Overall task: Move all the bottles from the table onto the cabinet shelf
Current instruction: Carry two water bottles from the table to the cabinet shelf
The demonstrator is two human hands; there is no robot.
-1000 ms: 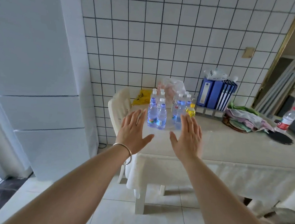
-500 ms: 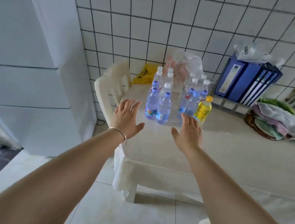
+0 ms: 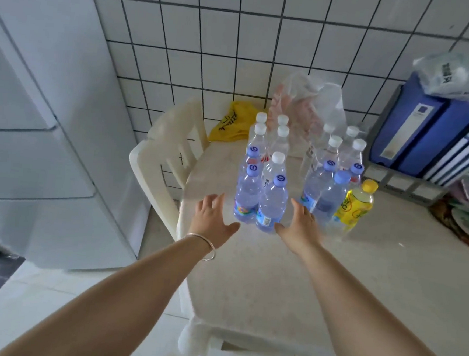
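Note:
Several clear water bottles with blue or white caps stand in two clusters on the cream-covered table [image 3: 331,283]. The left cluster's two front blue-capped bottles [image 3: 262,202] stand between my hands. A yellow drink bottle [image 3: 356,205] stands at the right of the right cluster [image 3: 331,182]. My left hand [image 3: 213,221], with a bracelet on its wrist, hovers just left of the front bottles, fingers spread, holding nothing. My right hand [image 3: 298,226] is spread just right of them, in front of the right cluster, and holds nothing.
A cream plastic chair [image 3: 170,156] stands at the table's left end. Behind the bottles lie a yellow bag [image 3: 233,121] and a clear plastic bag [image 3: 306,110]. Blue binders [image 3: 427,131] in a rack stand at the right. White cabinet panels [image 3: 34,134] rise on the left.
The view has come closer to the table and tilted down. Both hands have reached forward and now flank the front bottles of the left cluster.

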